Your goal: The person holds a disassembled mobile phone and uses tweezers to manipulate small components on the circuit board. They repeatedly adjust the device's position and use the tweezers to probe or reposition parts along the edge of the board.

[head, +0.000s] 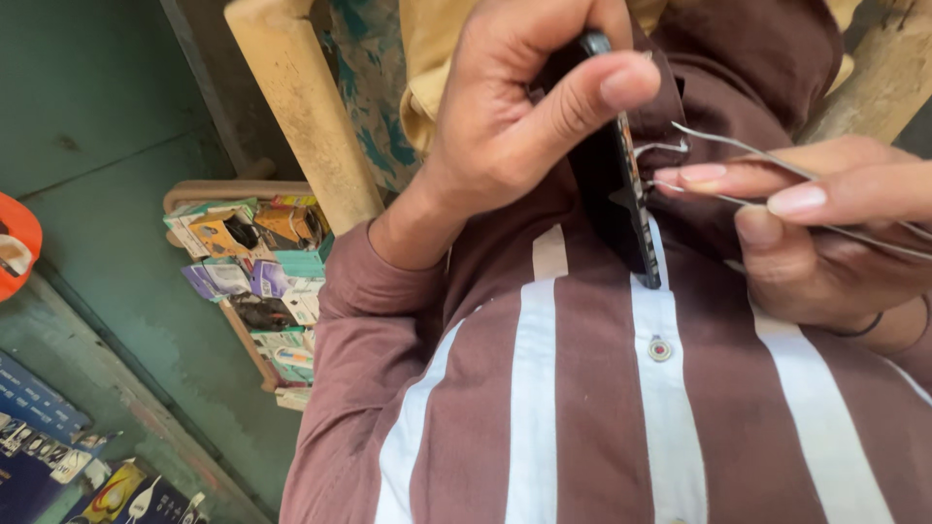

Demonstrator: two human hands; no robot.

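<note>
Two hands in my view, both up close against a brown shirt (582, 388) with broad white stripes and a small round button. Far left first: an orange object (15, 247), cut off by the frame edge, kind unclear. Below it, dark blue printed packets (39, 427), glossy, partly out of view. Next, a wooden rack (254, 277) crammed with small coloured cardboard packs, too small to make out. A pale, rough wooden post (301, 107) slants up beside it.

Centre: my left hand (515, 107) comes in from a brown sleeve. Its fingers (602, 87) are clamped on a thin black phone (626, 194), held edge-on and near upright against the chest; thumb pressed across the near face, the other fingers wrapped behind and mostly hidden. The phone's upper end is buried in the grip; its flat faces are barely visible at this angle.

Right: my right hand (825, 223), wrist cut off by the frame, pinches slim metal tweezers (777, 170), shiny, with two thin prongs. Fingers together on the shanks. The tips reach the phone's edge; whether they touch is hard to tell. A dark band circles that wrist.
</note>
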